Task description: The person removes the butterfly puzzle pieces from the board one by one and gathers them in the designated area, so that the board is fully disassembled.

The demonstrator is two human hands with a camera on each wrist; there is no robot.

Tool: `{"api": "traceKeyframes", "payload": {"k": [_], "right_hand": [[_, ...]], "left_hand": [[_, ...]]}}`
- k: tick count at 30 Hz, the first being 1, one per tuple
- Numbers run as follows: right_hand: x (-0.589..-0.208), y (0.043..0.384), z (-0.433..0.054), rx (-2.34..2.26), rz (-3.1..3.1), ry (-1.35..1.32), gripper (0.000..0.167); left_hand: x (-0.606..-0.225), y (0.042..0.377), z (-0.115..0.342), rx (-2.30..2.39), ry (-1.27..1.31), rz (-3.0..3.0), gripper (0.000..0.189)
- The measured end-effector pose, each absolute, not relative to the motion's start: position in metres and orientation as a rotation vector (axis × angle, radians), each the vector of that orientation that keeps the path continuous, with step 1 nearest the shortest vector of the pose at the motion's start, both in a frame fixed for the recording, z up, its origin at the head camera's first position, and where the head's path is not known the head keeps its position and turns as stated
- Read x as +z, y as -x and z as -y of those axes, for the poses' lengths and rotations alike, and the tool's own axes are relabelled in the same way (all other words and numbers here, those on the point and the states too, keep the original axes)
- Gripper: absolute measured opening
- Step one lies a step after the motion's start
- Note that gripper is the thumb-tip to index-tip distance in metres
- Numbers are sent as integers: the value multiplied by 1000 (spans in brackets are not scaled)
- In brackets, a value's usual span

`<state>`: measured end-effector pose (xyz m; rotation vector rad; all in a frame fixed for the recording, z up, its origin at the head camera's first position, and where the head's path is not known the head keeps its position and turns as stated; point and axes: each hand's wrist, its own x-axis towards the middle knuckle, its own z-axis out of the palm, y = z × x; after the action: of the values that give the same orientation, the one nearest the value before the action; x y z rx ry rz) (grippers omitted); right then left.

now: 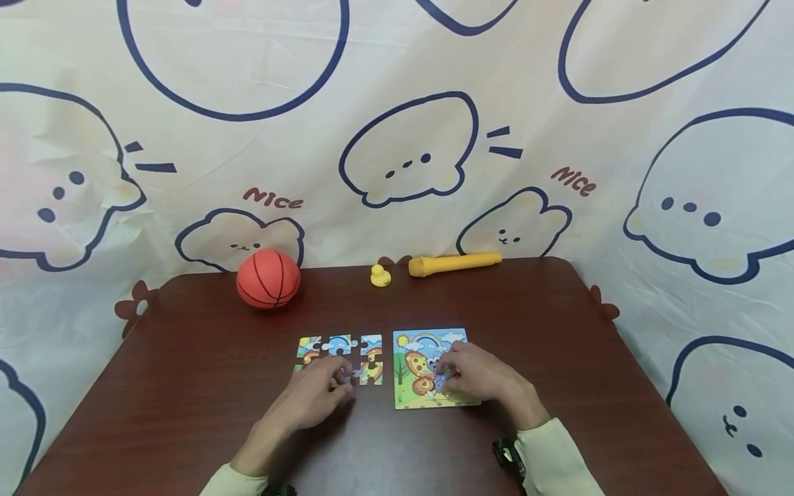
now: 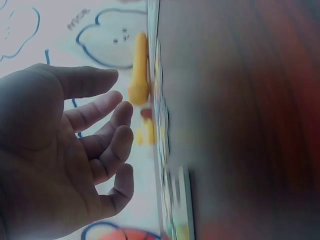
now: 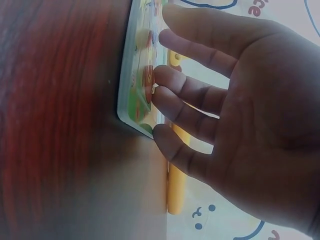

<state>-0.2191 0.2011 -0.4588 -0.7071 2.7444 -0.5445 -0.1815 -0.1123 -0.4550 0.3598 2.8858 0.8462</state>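
Note:
Several picture puzzle pieces lie spaced apart on the table, left of a square puzzle board with a cartoon scene of a rainbow and a sun. My left hand hovers over the lower pieces and hides some of them. Its fingers are loosely bent and hold nothing in the left wrist view, where the pieces show nearly edge-on. Over the right part of the board is my right hand, its relaxed fingertips close at the picture surface in the right wrist view, with nothing gripped.
Along the back of the dark wooden table are a red toy basketball, a small yellow duck and a yellow toy microphone. A white cloth with cartoon outlines hangs behind and beside the table.

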Motion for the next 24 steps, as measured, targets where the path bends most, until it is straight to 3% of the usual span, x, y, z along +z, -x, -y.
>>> {"api": "traceKeyframes", "payload": {"k": [6,14,19,24], "right_hand": [[-455,220,-206,-584,-2755,636,20],[-451,224,-219,-598,-2807,494,25],[-452,225,-223,-612,-2784,496,29],[-454,224,-225,-572,-2782,507,20]], "left_hand": [[-455,185,85,822,-523,-2895,21],[-453,188,57,820,-630,-2898,13],[-457,190,42,803,-654,-2907,21],[-461,191,31,774,-695,-2911,24]]}}
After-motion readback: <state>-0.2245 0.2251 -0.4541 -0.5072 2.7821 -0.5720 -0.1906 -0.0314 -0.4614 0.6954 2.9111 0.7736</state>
